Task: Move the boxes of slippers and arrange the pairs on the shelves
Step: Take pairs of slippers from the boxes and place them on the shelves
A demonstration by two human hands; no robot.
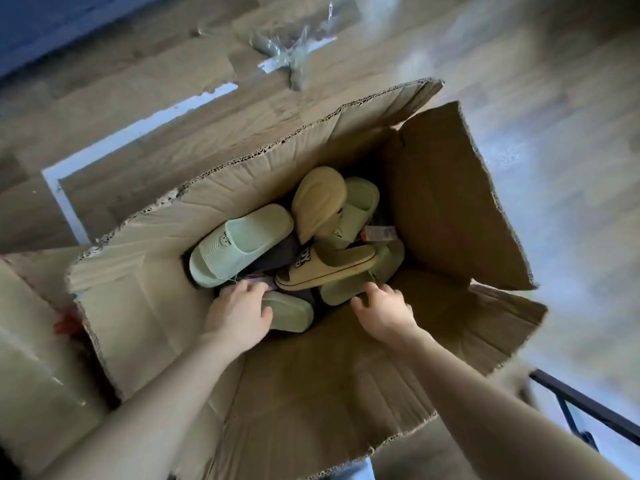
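A large open cardboard box [450, 209] stands below me with several slippers piled at its bottom. A pale green slipper [239, 244] lies at the left, a tan slipper [318, 202] stands on end in the middle, and another tan one with dark lettering [329, 268] lies across the pile. My left hand [239, 315] rests on a green slipper [291, 311] at the near side, fingers curled over it. My right hand [384, 311] reaches in with fingers spread, its fingertips touching another green slipper [349, 289].
Flattened cardboard sheets [138, 98] with torn clear tape [294, 53] cover the floor beyond the box. Another cardboard box [31, 358] stands at the left. A dark metal frame [588, 407] shows at the lower right. A red tag [377, 233] lies among the slippers.
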